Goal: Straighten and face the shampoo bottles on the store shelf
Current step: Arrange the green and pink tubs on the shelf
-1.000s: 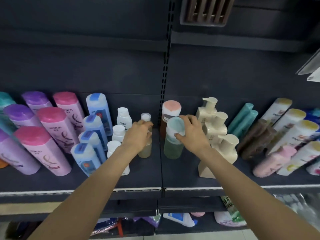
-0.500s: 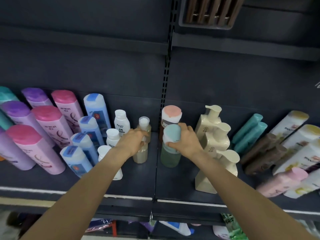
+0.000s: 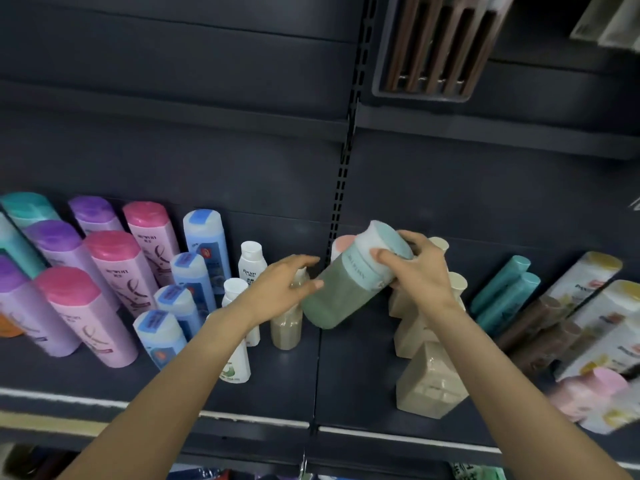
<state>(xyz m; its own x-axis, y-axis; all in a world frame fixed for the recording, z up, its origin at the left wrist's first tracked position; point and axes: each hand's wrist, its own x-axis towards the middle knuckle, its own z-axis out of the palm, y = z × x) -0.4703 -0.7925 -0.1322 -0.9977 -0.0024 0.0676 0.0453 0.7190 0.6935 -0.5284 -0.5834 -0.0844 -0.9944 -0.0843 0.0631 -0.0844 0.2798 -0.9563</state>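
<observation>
A green bottle with a pale teal cap (image 3: 343, 292) is off the dark shelf (image 3: 353, 386) and tilted, cap end up to the right. My right hand (image 3: 424, 271) grips it round the cap end. My left hand (image 3: 280, 289) reaches toward its lower body with fingers extended, the thumb tip at the bottle's side. Under that hand stands a small beige bottle (image 3: 285, 329), its cap hidden. A bottle with a pink cap (image 3: 343, 244) stands behind the green one.
Cream pump bottles (image 3: 429, 382) stand in a row just right of my right hand. Small white bottles (image 3: 252, 265), blue bottles (image 3: 188, 278) and pink bottles (image 3: 114, 271) fill the left. Teal bottles (image 3: 502, 296) and brown bottles (image 3: 540, 323) lean at the right.
My right hand has lifted the green bottle off the shelf and tipped it over to the left. My left hand has let go of the beige bottle's top and moved toward the green bottle.
</observation>
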